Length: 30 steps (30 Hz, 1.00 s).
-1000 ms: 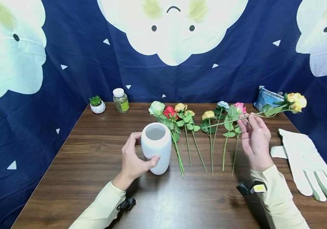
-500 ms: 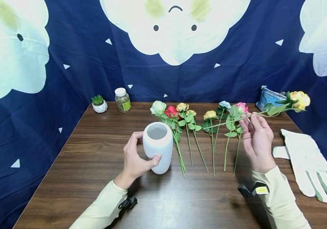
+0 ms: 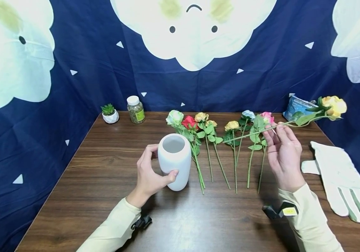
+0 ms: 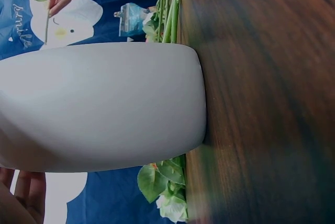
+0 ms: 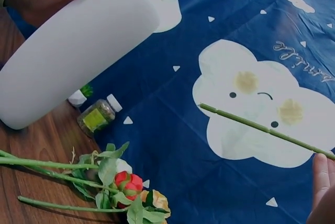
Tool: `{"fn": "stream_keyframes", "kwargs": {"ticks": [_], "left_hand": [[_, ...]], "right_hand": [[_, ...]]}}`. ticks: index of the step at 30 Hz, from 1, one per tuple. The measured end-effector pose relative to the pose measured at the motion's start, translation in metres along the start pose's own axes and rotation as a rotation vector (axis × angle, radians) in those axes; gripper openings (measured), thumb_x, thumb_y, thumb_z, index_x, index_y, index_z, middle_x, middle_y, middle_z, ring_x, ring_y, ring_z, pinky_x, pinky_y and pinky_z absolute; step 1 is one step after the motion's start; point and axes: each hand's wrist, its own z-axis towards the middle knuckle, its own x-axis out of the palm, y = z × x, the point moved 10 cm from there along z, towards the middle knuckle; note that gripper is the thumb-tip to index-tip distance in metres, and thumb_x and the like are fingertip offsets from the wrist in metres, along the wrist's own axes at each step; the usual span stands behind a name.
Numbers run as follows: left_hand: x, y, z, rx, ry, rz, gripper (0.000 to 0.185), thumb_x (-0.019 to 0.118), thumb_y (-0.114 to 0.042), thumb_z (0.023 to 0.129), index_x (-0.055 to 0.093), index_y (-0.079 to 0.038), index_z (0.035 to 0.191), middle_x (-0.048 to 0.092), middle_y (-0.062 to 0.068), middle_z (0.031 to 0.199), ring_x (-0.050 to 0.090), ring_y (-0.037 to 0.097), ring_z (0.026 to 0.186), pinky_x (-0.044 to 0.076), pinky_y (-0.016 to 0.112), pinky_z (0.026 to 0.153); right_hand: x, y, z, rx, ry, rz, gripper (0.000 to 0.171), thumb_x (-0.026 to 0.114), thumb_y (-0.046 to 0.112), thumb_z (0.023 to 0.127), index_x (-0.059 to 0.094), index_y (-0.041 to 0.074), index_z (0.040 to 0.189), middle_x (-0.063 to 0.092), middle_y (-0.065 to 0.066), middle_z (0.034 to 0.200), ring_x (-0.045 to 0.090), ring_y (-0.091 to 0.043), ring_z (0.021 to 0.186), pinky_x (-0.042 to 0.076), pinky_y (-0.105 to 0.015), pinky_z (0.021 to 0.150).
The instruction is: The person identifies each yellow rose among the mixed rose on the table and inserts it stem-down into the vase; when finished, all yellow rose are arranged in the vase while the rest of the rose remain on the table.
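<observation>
My left hand [image 3: 150, 176] grips the white vase [image 3: 175, 164], upright just beside the other roses [image 3: 189, 122] on the wooden table [image 3: 104, 189]. My right hand [image 3: 284, 155] pinches the yellow rose [image 3: 334, 106] by its stem, raised near a white glove [image 3: 337, 175].

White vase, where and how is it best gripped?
Probably around the body of the white vase, below its open mouth, coming from the left as the left hand does: it is upright, its rounded wall suits a wraparound hold, and flower stems lie to its right.
</observation>
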Motion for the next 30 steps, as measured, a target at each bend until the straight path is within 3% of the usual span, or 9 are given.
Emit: {"fn": "stream_keyframes", "kwargs": {"ticks": [7,14,30], "left_hand": [[0.000,-0.001,0.000,0.009,-0.005,0.006,0.073,0.081,-0.045,0.066,0.061,0.003,0.117,0.069,0.013,0.106,0.061,0.019,0.088,0.051,0.039,0.075],[0.000,-0.002,0.000,0.010,-0.006,-0.003,0.073,0.081,-0.045,0.066,0.061,0.003,0.118,0.069,0.014,0.107,0.061,0.020,0.087,0.048,0.026,0.079],[0.000,-0.002,0.001,0.018,-0.014,0.001,0.070,0.081,-0.042,0.065,0.062,0.002,0.116,0.069,0.015,0.105,0.060,0.020,0.087,0.047,0.026,0.079]], "right_hand": [[0.007,-0.003,-0.007,0.035,0.030,-0.017,0.016,0.051,-0.005,0.103,0.062,-0.007,0.092,0.070,-0.022,0.085,0.072,-0.028,0.078,0.062,-0.033,0.073],[0.015,-0.003,-0.014,0.029,0.067,-0.020,0.017,0.049,-0.004,0.103,0.062,-0.008,0.092,0.071,-0.021,0.088,0.073,-0.028,0.082,0.062,-0.033,0.075],[0.023,-0.005,-0.019,0.024,0.112,0.038,0.013,0.052,-0.007,0.101,0.063,-0.010,0.094,0.072,-0.023,0.089,0.075,-0.031,0.084,0.062,-0.035,0.074]]}}
